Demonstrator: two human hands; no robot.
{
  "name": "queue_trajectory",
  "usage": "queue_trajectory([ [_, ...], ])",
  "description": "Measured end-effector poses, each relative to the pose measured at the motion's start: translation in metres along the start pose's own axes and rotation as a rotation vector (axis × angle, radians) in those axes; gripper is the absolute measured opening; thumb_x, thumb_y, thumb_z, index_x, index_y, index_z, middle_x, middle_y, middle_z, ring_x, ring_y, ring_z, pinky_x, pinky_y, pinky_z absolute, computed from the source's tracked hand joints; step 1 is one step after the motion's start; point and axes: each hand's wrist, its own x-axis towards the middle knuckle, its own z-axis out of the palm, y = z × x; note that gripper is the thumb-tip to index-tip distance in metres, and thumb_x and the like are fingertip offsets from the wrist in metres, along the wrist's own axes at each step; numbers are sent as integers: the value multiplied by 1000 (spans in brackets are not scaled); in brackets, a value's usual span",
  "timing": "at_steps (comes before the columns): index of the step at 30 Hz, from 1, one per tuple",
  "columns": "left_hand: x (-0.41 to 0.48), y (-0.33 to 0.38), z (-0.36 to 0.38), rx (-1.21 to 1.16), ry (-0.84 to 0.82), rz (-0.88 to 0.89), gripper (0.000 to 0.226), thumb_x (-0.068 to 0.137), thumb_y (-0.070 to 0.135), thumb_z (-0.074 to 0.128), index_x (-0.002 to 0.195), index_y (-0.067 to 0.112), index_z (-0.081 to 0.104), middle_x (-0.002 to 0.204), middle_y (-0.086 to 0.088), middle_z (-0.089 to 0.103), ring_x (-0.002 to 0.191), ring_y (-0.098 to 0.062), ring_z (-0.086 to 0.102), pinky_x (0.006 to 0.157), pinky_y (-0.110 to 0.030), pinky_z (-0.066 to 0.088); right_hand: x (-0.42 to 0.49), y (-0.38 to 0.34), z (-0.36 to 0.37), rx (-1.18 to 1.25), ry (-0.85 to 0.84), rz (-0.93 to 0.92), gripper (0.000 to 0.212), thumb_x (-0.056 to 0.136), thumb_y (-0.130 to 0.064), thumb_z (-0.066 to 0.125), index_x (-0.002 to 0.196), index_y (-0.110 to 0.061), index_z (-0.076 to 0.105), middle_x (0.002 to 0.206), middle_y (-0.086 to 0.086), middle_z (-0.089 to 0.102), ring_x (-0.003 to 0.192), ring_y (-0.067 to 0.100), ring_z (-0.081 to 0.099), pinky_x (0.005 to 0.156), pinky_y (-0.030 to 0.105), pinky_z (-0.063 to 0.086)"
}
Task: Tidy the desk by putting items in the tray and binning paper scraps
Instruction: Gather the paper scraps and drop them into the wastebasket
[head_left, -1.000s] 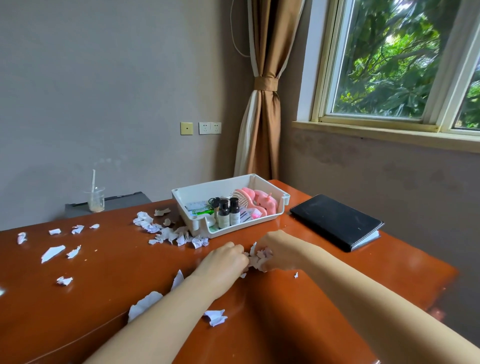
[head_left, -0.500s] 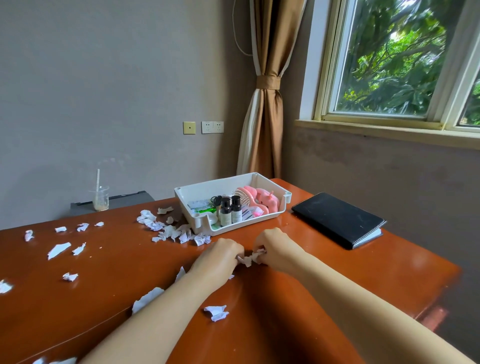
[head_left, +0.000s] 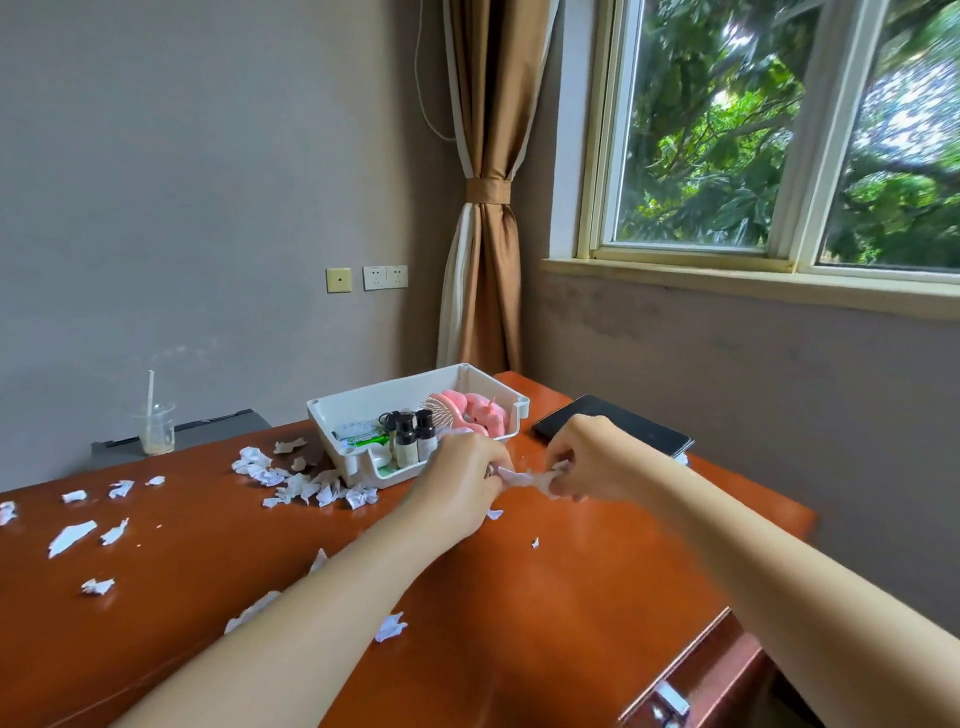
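Two hands meet just in front of the white tray (head_left: 384, 400), above the counter (head_left: 597, 597): the left hand (head_left: 462, 486) and the right hand (head_left: 592, 460) each have the grip clamped on one bunch of paper scraps (head_left: 524, 478) stretched between them. Many loose scraps (head_left: 306, 480) lie on the counter just left of the tray, and small bottles (head_left: 410, 439) stand inside it.

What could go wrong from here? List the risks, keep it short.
1. The bunch of scraps is pinched between the left hand and right hand over the desk; a loose grip could shed bits like the fleck lying below.
2. The left hand is close to the tray; a jerk could knock the small bottles.
3. Nothing to drop them into shows in view, so a long carry might scatter pieces.
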Motion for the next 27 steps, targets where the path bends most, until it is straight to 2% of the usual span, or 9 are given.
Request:
queue_trajectory([
  [2, -7, 19, 3, -32, -25, 22, 15, 90, 12, 57, 93, 12, 72, 91, -9, 64, 81, -20, 56, 59, -22, 40, -20, 9, -12, -6, 12, 32, 8, 81, -10, 66, 84, -11, 73, 59, -7, 59, 46, 2, 54, 43, 6, 37],
  [6, -28, 56, 15, -77, -86, 66, 16, 91, 10, 56, 90, 9, 71, 88, -12, 67, 83, -21, 61, 55, -18, 38, -68, 29, -24, 3, 26, 80, 17, 77, -8, 63, 62, -16, 65, 59, -3, 64, 51, 5, 57, 49, 10, 43],
  [9, -52, 79, 33, -105, -159, 71, 18, 91, 10, 56, 80, 7, 70, 83, -12, 69, 76, -21, 61, 55, -22, 42, -104, 47, -20, 3, 8, 131, 10, 75, -10, 66, 66, -10, 67, 64, 2, 68, 56, 7, 61, 54, 18, 46],
  [12, -73, 96, 55, -162, -225, 88, 23, 88, 9, 57, 66, 14, 64, 73, -10, 67, 70, -26, 61, 60, -31, 48, -139, 63, -8, 27, -42, 168, 18, 78, -13, 69, 62, -16, 63, 62, -3, 65, 53, 3, 63, 45, 9, 42],
  [15, -93, 113, 79, -178, -294, 94, 20, 88, 9, 57, 70, 12, 67, 62, 0, 56, 59, -17, 48, 50, -23, 38, -170, 78, 7, 61, -78, 215, 15, 78, -13, 70, 65, -18, 65, 65, -3, 66, 56, 6, 67, 45, 11, 46],
  [19, -114, 123, 120, -197, -388, 77, 25, 86, 5, 55, 63, 9, 65, 68, -12, 62, 63, -27, 52, 58, -36, 48, -204, 102, 35, 123, -130, 288, 18, 76, -10, 67, 61, -20, 64, 57, -7, 61, 45, -4, 57, 46, 7, 41],
  [23, -134, 127, 167, -157, -504, 47, 17, 90, 5, 54, 85, 5, 71, 84, -13, 66, 77, -26, 63, 55, -29, 43, -225, 128, 75, 154, -200, 364, 7, 76, -12, 67, 69, -11, 67, 60, -3, 64, 50, 2, 59, 43, 6, 38],
  [24, -137, 125, 180, -157, -533, 31, 17, 90, 6, 54, 85, 5, 71, 85, -13, 66, 80, -27, 64, 57, -31, 44, -227, 134, 87, 168, -215, 375, 10, 76, -11, 66, 66, -11, 65, 60, -2, 64, 50, 3, 58, 43, 7, 37],
  [27, -145, 117, 217, -138, -583, -38, 24, 91, 6, 54, 68, 11, 60, 76, -9, 58, 73, -26, 59, 52, -23, 35, -231, 150, 121, 228, -274, 405, 21, 74, -9, 67, 57, -19, 59, 56, -5, 58, 48, 2, 56, 40, 6, 35],
])
